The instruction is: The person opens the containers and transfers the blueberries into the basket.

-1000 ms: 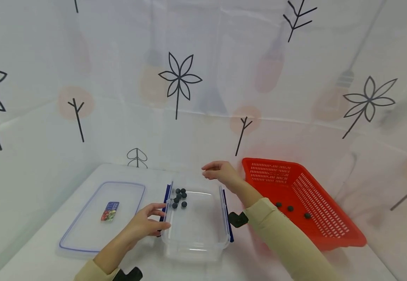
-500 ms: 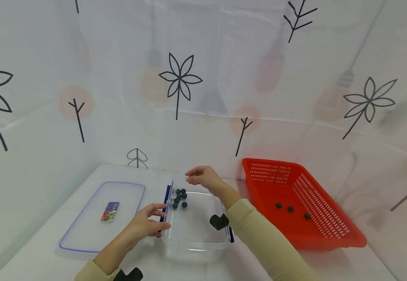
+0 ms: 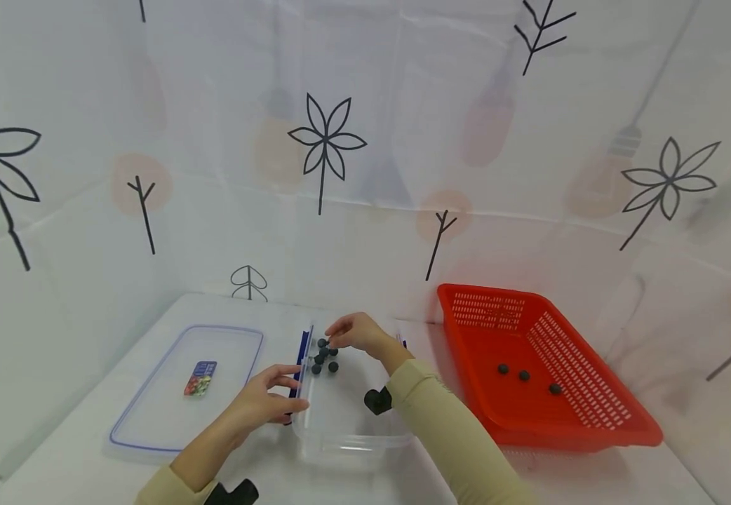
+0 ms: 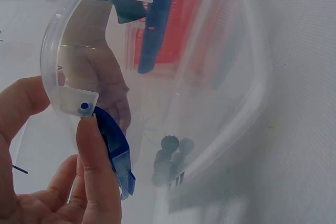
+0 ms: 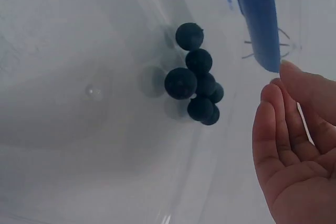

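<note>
A clear plastic box point(image 3: 365, 443) with blue side latches stands in the middle. My left hand point(image 3: 261, 400) holds its left wall; in the left wrist view one finger touches the hanging blue latch point(image 4: 116, 150) and another digit reaches the rim. Inside, several dark, blueberry-like balls point(image 5: 181, 83) cluster by that wall. My right hand point(image 3: 359, 333) is above the box's far left part, close over the balls. In the right wrist view its thumb and fingertips point(image 5: 269, 92) come close together; I cannot tell whether a ball is between them.
On the right a red perforated basket point(image 3: 498, 421) has 3 dark balls point(image 3: 524, 376) on its floor. To the left lies a clear lid point(image 3: 151, 421) with blue edging and a printed label point(image 3: 200, 379). A patterned curtain point(image 3: 378, 266) hangs behind the white table point(image 3: 88, 421).
My right hand has moved left and down from the box's far right corner to the balls at its left. The left hand has stayed on the box wall.
</note>
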`<state>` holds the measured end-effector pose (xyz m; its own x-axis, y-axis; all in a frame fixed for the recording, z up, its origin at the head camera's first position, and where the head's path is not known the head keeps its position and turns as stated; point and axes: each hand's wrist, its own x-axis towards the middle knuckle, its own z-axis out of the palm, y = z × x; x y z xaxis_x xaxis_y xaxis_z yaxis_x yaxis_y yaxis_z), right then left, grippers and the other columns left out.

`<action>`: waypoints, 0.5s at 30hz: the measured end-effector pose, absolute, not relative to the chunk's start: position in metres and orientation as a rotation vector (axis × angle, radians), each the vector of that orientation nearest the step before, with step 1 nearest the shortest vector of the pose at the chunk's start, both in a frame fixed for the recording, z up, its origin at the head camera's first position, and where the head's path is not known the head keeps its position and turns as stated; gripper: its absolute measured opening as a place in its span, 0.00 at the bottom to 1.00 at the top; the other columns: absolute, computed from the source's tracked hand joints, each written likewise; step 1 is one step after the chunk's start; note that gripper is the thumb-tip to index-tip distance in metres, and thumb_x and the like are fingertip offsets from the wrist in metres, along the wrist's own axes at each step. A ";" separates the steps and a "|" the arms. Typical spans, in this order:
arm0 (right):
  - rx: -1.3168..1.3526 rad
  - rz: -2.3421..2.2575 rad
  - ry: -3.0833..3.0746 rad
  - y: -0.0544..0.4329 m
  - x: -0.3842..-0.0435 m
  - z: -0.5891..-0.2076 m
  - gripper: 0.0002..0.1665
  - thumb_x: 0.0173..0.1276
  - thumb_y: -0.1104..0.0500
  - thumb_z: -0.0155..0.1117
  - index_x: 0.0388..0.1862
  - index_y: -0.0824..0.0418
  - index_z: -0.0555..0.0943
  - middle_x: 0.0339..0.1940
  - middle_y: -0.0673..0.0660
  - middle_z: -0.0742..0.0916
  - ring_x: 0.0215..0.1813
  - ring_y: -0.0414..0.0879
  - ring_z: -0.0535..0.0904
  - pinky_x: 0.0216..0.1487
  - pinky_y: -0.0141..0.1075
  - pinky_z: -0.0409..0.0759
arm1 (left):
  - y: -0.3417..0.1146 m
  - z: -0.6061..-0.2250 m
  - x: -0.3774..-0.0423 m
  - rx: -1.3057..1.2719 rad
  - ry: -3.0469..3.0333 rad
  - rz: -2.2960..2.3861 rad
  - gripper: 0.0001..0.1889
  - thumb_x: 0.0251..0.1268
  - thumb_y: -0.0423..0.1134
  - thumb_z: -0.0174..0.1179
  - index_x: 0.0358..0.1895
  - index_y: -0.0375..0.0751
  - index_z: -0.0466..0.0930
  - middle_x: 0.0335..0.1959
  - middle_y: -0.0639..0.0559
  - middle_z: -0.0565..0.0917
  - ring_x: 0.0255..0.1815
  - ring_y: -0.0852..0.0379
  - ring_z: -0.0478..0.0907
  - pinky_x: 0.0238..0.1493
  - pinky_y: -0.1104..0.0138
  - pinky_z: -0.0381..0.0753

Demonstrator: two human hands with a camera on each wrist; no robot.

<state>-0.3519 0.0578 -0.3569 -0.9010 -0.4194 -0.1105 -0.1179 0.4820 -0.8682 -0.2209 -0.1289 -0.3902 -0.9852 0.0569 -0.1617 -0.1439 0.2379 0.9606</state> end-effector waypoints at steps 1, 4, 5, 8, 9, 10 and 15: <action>-0.451 -1.355 2.429 0.057 -0.352 -0.359 0.12 0.58 0.69 0.67 0.42 0.68 0.81 0.33 0.54 0.83 0.36 0.46 0.78 0.49 0.39 0.78 | -0.129 -0.390 -0.221 -0.082 2.337 1.844 0.33 0.48 0.36 0.71 0.61 0.41 0.69 0.46 0.47 0.77 0.31 0.54 0.78 0.35 0.60 0.82; -0.469 -1.248 2.467 0.057 -0.354 -0.367 0.11 0.55 0.70 0.68 0.39 0.67 0.83 0.31 0.53 0.83 0.35 0.44 0.77 0.47 0.38 0.77 | -0.128 -0.390 -0.221 -0.090 2.333 1.843 0.33 0.48 0.36 0.71 0.61 0.41 0.69 0.46 0.47 0.77 0.31 0.54 0.78 0.34 0.60 0.82; -0.473 -1.211 2.485 0.058 -0.355 -0.369 0.10 0.54 0.71 0.68 0.37 0.66 0.83 0.30 0.52 0.83 0.34 0.44 0.76 0.46 0.37 0.77 | -0.128 -0.390 -0.221 -0.090 2.331 1.843 0.33 0.48 0.36 0.71 0.61 0.41 0.69 0.46 0.47 0.77 0.31 0.54 0.78 0.34 0.60 0.82; -0.497 -1.096 2.541 0.059 -0.356 -0.372 0.10 0.53 0.71 0.69 0.35 0.65 0.83 0.28 0.52 0.83 0.33 0.43 0.76 0.43 0.36 0.76 | -0.127 -0.390 -0.222 -0.097 2.332 1.840 0.34 0.48 0.36 0.71 0.61 0.41 0.69 0.46 0.47 0.77 0.31 0.54 0.78 0.34 0.61 0.82; -0.501 -1.065 2.553 0.059 -0.357 -0.373 0.10 0.53 0.72 0.69 0.35 0.65 0.83 0.28 0.51 0.83 0.33 0.42 0.75 0.42 0.36 0.76 | -0.127 -0.390 -0.223 -0.098 2.334 1.839 0.34 0.48 0.36 0.71 0.61 0.41 0.69 0.46 0.47 0.77 0.31 0.54 0.78 0.34 0.60 0.82; -0.508 -1.038 2.564 0.059 -0.357 -0.373 0.10 0.52 0.72 0.70 0.35 0.65 0.83 0.28 0.51 0.82 0.33 0.42 0.75 0.42 0.36 0.76 | -0.127 -0.390 -0.223 -0.101 2.334 1.841 0.34 0.48 0.36 0.71 0.61 0.41 0.69 0.46 0.47 0.77 0.31 0.54 0.78 0.34 0.60 0.82; -0.507 -0.948 2.570 0.057 -0.356 -0.373 0.12 0.52 0.73 0.68 0.37 0.64 0.84 0.30 0.51 0.82 0.35 0.44 0.74 0.42 0.37 0.76 | -0.128 -0.390 -0.223 -0.105 2.335 1.844 0.33 0.48 0.36 0.71 0.61 0.41 0.69 0.46 0.47 0.77 0.31 0.54 0.78 0.34 0.60 0.83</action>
